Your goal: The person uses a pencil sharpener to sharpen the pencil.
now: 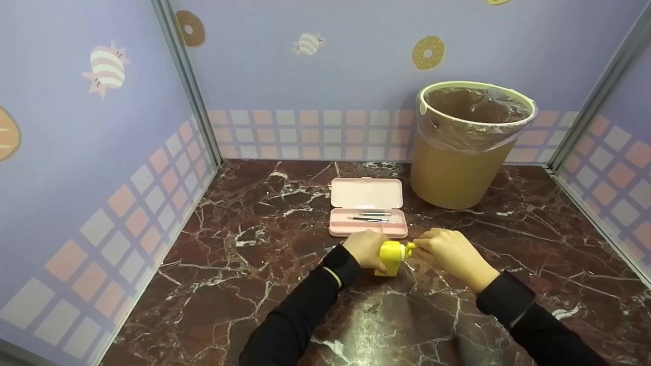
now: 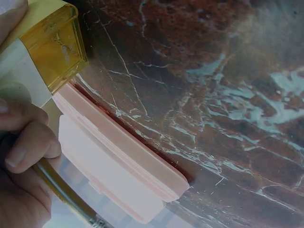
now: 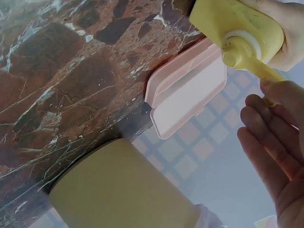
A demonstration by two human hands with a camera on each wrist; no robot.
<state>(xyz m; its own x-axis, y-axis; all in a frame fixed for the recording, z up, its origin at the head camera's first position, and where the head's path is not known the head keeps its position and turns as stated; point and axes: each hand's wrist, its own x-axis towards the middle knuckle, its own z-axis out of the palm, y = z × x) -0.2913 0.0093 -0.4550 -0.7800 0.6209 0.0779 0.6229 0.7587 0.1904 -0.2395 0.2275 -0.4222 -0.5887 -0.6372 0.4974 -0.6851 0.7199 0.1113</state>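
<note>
My left hand grips a yellow crank pencil sharpener above the front of the pink pencil case. A clear amber section shows at one end of the sharpener in the left wrist view. By the left fingers a dark, gold-striped pencil with a metal ferrule sticks out; its other end is hidden at the hand. My right hand pinches the end of the sharpener's yellow crank handle between thumb and finger. The remaining right fingers extend loosely beside it.
An open pink pencil case with several slim pens inside lies just beyond the hands. A tan waste bin lined with a clear bag stands at the back right. Patterned panels enclose the dark red marble table at the back and sides.
</note>
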